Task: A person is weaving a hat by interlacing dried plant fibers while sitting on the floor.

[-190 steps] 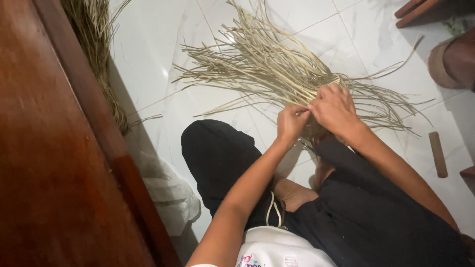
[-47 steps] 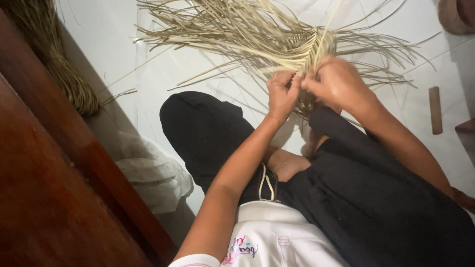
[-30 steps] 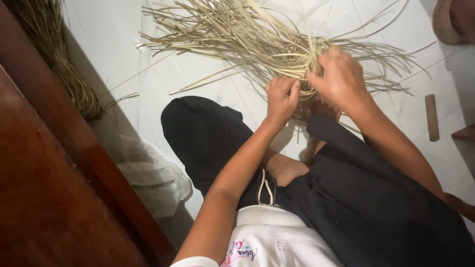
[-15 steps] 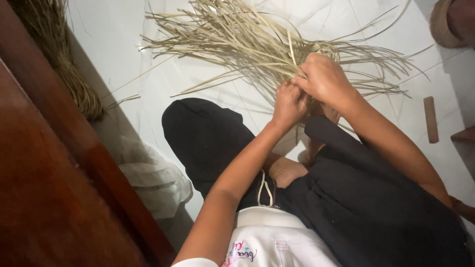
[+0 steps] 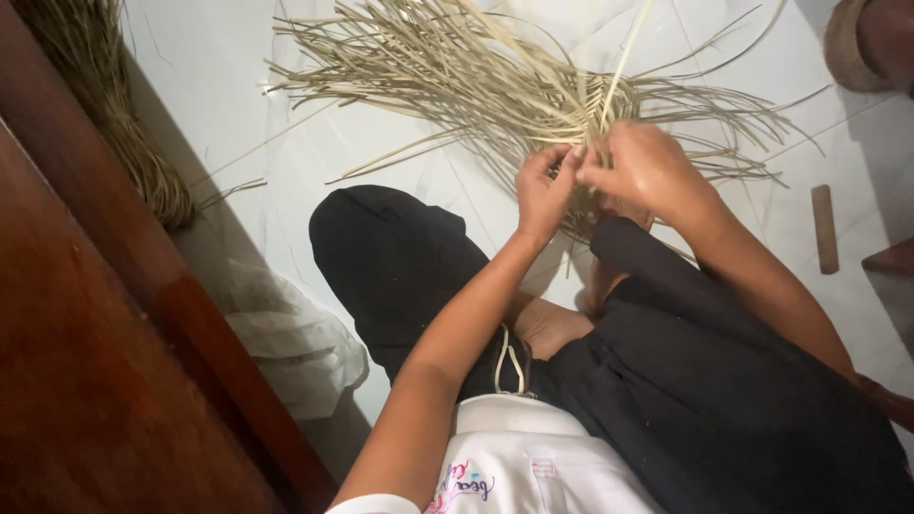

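- The left hand (image 5: 545, 190) and the right hand (image 5: 645, 169) are meeting just above the person's knees, their fingertips touching over the middle of a spread of pale straw strips (image 5: 457, 76).
- Both hands are pinching strips where the strands are crossing; the fingers are closed together on the straw, though the exact strands are hidden behind the knuckles.
- The strips are looking dry, flat and narrow, yellowish-beige, fanning out left, right and away from the crossing point; one strip is sticking up between the hands.
- The straw is lying on the white tiled floor (image 5: 381, 200), towards its far edge in view.
- A darker bundle of fibre (image 5: 114, 114) is leaning at the floor's left edge beside a brown wooden panel (image 5: 86, 381).
- A small wooden stick (image 5: 824, 228) is lying near the right edge, and a crumpled plastic bag (image 5: 286, 333) is sitting by the panel.
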